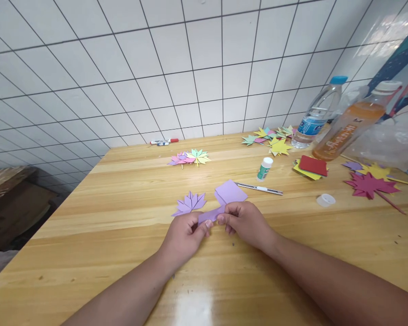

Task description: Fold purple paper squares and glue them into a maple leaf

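A narrow strip of purple paper (pixel 211 215) is stretched between my two hands, just above the table. My left hand (pixel 187 232) pinches its left end between thumb and fingers. At the other end, my right hand (pixel 244 222) is closed on the paper, fingers curled. Just beyond the right hand lie flat purple paper squares (pixel 230 192), partly covered by that hand. A folded purple paper leaf (pixel 190 202) rests beyond my left hand. Past the squares are a box cutter (pixel 261 188) and an upright glue stick (pixel 264 169) with a green label.
Paper leaves (pixel 189 157) and markers (pixel 164 141) lie near the tiled wall (pixel 204 81). At right stand a water bottle (pixel 318 115) and an orange drink bottle (pixel 352 124), with red card (pixel 313 165), a white cap (pixel 325 200) and a maroon leaf (pixel 370 184) before them.
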A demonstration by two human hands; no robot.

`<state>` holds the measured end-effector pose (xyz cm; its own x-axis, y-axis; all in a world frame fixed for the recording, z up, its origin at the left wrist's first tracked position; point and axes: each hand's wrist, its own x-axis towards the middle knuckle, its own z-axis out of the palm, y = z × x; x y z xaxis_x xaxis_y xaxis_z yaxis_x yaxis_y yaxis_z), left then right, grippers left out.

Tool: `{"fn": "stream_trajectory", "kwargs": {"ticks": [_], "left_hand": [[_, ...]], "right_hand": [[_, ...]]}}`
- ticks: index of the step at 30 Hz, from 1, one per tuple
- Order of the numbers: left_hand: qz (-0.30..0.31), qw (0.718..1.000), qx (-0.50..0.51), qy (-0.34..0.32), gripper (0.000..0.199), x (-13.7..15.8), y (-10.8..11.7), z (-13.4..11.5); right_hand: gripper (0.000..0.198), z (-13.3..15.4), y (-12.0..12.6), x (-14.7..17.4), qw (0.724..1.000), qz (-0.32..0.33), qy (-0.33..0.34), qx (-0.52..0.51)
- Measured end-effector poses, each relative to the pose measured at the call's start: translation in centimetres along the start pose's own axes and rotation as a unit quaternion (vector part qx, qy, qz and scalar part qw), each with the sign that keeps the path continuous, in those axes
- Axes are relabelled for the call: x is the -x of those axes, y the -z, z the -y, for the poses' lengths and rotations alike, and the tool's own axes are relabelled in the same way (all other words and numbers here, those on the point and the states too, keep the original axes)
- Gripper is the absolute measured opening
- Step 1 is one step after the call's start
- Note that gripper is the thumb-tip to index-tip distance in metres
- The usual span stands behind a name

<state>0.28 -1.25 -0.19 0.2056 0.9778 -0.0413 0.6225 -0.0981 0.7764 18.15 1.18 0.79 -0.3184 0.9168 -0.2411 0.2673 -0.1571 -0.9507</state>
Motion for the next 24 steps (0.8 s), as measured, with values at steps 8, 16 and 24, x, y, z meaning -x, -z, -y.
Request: {"fn": "stream_trajectory", "kwargs": {"ticks": [8,16,24], "left_hand": [[-0.005,0.999,0.029,-0.016,0.024,-0.1,0.2,-0.3],[0.008,0.999,0.046,-0.012,0.031,0.2,-0.1,-0.3],[-0.024,0.993,0.112,0.006,0.03,-0.1,0.1,-0.7]], "right_hand": [[0.017,-0.4,0.7,-0.2,0.995,0.077,0.047,-0.04],[0.02,-1.0,0.5,-0.1,0.998,0.013,0.069,-0.006],[0.025,-0.8,0.4,-0.2,0.996,-0.022,0.065,-0.058]]}}
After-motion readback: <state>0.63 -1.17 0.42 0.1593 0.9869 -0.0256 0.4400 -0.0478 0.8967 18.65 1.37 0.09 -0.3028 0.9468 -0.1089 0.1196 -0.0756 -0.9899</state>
